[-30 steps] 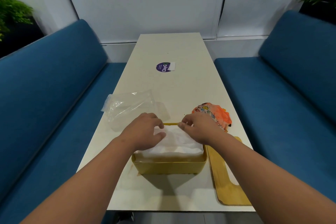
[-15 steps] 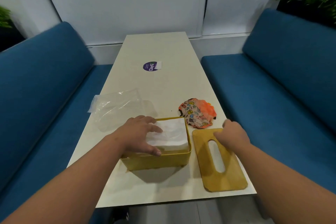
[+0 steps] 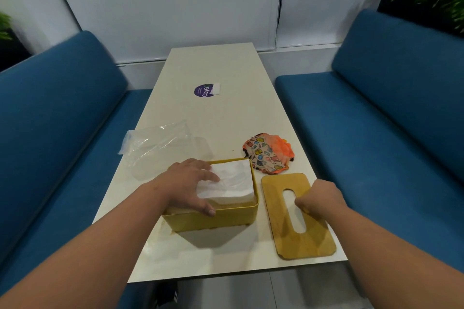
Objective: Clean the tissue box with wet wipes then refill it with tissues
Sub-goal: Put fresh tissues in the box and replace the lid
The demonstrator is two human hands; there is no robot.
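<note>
Lid (image 3: 298,216) flat on counter (image 3: 226,118), at 3 o'clock beside tissue box (image 3: 216,218), long axis 12–6. Right hand (image 3: 320,199) nearer, grip curled at lid's slot edge; left hand (image 3: 190,183) spread, pressing tissues (image 3: 233,182) in box.

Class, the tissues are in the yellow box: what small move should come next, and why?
Probably lift the wooden lid and set it over the box. The right hand already grips it, while the left hand rests on the tissues.
</note>
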